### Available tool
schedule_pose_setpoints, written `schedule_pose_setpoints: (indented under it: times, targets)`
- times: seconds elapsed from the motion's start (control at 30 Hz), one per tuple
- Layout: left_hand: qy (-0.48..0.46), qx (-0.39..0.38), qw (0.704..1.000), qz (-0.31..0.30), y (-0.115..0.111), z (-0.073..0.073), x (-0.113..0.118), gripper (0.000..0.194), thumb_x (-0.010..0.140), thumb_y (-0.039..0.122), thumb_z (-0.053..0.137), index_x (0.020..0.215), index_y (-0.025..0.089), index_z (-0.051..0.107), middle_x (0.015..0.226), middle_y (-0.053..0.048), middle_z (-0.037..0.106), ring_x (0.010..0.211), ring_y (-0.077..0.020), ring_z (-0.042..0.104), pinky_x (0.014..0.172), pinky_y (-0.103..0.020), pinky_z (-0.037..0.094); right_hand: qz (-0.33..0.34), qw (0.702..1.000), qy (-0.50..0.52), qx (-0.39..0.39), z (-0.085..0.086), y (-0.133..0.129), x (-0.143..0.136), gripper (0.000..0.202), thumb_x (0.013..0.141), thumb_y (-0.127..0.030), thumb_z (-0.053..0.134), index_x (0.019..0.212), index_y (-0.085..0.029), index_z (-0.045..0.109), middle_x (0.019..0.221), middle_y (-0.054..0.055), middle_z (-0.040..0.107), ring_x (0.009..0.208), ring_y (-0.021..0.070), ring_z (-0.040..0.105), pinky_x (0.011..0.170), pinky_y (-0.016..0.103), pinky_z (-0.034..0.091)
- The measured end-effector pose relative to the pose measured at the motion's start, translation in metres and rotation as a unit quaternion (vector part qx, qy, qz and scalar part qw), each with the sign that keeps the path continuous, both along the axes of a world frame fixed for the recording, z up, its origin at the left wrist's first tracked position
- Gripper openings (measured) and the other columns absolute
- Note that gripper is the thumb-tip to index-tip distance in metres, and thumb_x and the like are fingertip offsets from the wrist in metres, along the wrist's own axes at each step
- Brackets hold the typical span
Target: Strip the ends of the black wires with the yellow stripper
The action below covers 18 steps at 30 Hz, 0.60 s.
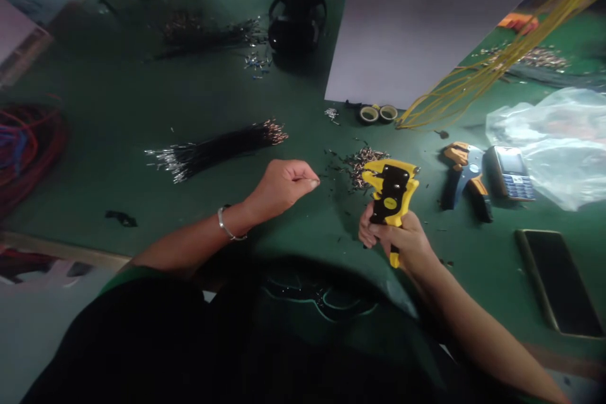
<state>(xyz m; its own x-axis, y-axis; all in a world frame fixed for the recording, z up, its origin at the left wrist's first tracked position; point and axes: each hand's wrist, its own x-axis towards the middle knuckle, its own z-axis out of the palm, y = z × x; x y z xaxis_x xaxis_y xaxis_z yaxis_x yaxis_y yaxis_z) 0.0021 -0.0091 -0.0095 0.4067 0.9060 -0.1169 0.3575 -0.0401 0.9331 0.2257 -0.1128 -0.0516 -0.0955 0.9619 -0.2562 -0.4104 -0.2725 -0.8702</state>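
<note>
My right hand (402, 233) is wrapped round the handles of a yellow and black wire stripper (392, 196), its jaws pointing up and away from me. To its left, my left hand (288, 186) is closed in a pinch; a tiny dark bit shows at the fingertips, too small to name. Just behind the stripper's head lies a pile of short wire scraps (362, 164) with coppery ends. Beyond my left hand is a bundle of black wires (222, 146), silvery tips at the left and bare copper at the right.
On the green table (118, 95), an orange and blue hand tool (466, 180), a keypad phone (511, 173) and a smartphone (561, 281) lie at right. Yellow wires (511, 63) hang beside a grey panel (407, 25). Tape rolls (379, 113) sit below it. Red cable coils (31, 151) lie left.
</note>
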Motion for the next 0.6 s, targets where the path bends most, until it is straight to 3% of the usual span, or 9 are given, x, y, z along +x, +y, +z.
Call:
schedule_pose_setpoints:
  times: [0.33, 0.6]
  targets:
    - [0.052, 0.033, 0.998, -0.034, -0.005, 0.0, 0.001, 0.014, 0.075, 0.023, 0.06, 0.069, 0.013, 0.068, 0.054, 0.002, 0.055, 0.051, -0.0075, 0.044, 0.049, -0.02, 0.033, 0.109, 0.993, 0.055, -0.004, -0.015, -0.005, -0.011, 0.032, 0.061, -0.018, 0.074, 0.091, -0.016, 0.063, 0.072, 0.002, 0.062, 0.063, 0.0182, 0.057, 0.062, 0.037, 0.048]
    - [0.064, 0.079, 0.994, -0.051, -0.008, -0.001, 0.002, 0.015, 0.078, 0.022, 0.058, 0.071, 0.014, 0.07, 0.064, -0.001, 0.067, 0.06, -0.01, 0.055, 0.057, -0.021, 0.041, 0.14, 0.986, 0.086, -0.007, -0.017, -0.005, -0.016, 0.037, 0.06, -0.023, 0.078, 0.093, -0.015, 0.063, 0.073, 0.002, 0.063, 0.064, 0.0187, 0.058, 0.062, 0.035, 0.049]
